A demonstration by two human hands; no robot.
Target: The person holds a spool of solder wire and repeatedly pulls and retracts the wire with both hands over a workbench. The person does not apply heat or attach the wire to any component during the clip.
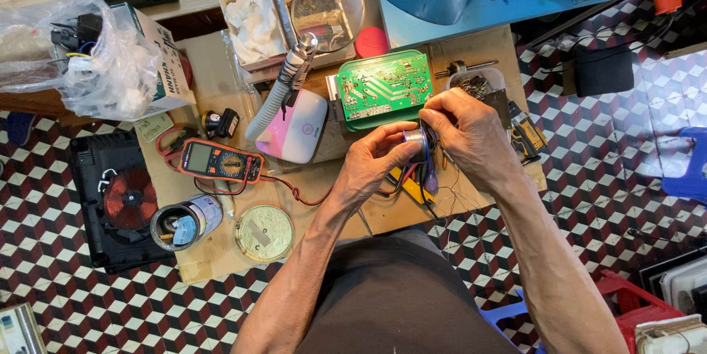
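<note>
In the head view, a small silvery spool of solder wire (417, 142) was held just right of the frame's centre, above the wooden work board (221, 243). It was gripped by the left hand (372, 162), thumb and fingers (398, 135) clamped on its round side. The right hand (468, 133) was brought in from the right, its fingers closed together over the spool's far edge, and thin wires (434, 184) were seen hanging below both hands.

Just above the hands, a green circuit board (383, 89) lay flat on the board. To its left a pink-and-white box (298, 124) was seen under a grey flexible hose (276, 96). An orange-edged multimeter (219, 160) lay at centre left, its red lead (294, 192) trailing toward the left wrist. Lower left, an open tin can (184, 223) and a round yellowish lid (264, 233) were set side by side. A magnifying lens (327, 6) was placed at upper centre.
</note>
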